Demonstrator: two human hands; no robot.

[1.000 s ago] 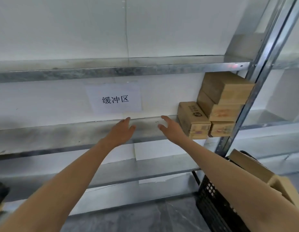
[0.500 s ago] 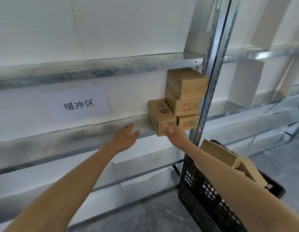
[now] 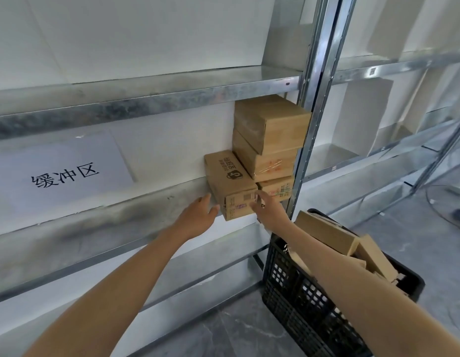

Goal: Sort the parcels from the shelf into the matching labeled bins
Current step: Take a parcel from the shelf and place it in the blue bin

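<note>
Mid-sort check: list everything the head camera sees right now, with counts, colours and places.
logo parcel: 1, brown cardboard, on the shelf, left of the stack
stacked parcels: 3, brown cardboard, same shelf, against the upright post
paper sign: 1, white with black characters, on the wall behind the shelf, left
shelf rack: grey metal, across the view
crate: 1, black plastic lattice, on the floor, lower right
crate parcels: at least 2, brown, sticking out of the crate
floor: grey, marbled, bottom
left hand: fingers straight, at the logo parcel's left side
right hand: fingertips on the logo parcel's front right edge
</note>
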